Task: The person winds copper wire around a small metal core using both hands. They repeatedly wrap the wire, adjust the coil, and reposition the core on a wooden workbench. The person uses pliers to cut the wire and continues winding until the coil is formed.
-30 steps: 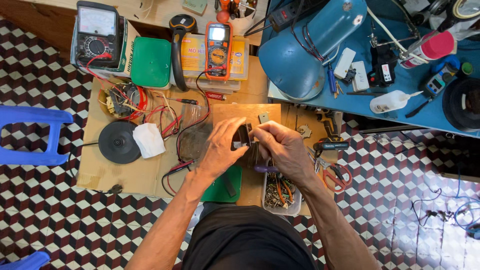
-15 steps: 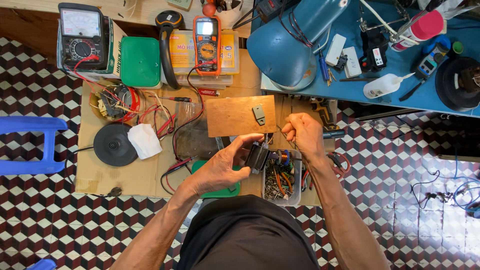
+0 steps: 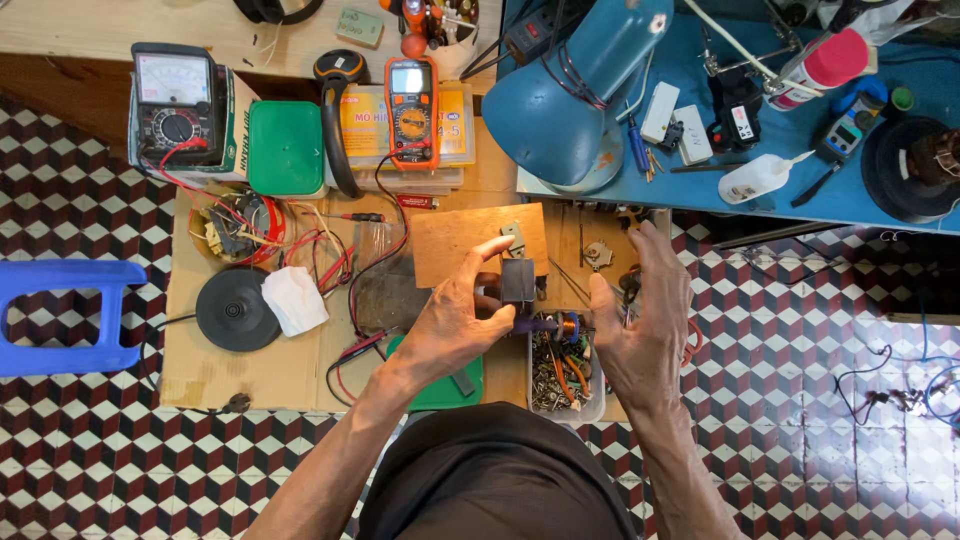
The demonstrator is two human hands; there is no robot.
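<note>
Head view, only one cam: the left hand [image 3: 455, 325] holds a small black box-shaped part [image 3: 518, 281] between thumb and fingers, closed on it, lifted a bit above the clear plastic tray [image 3: 597, 398] of screws and small bits, in front of the brown board [image 3: 460, 240]. The right hand [image 3: 645, 320] is open now, fingers spread and palm turned inward, holding nothing, just beside the part but not touching it. Half a sec. ago the right hand was closed like a fist and raised near the board's right edge, and the left hand had the part lower, approx. over the tray; so the right hand has let go or relaxed and the part has come up toward the board. It looks the handling is now w/ the left hand alone. Around: orange multimeter [image 3: 412, 108] and analog meter [image 3: 173, 103] at the back, blue lamp [image 3: 565, 100] on the right, black disc [image 3: 237, 310] on the cardboard at left.
</note>
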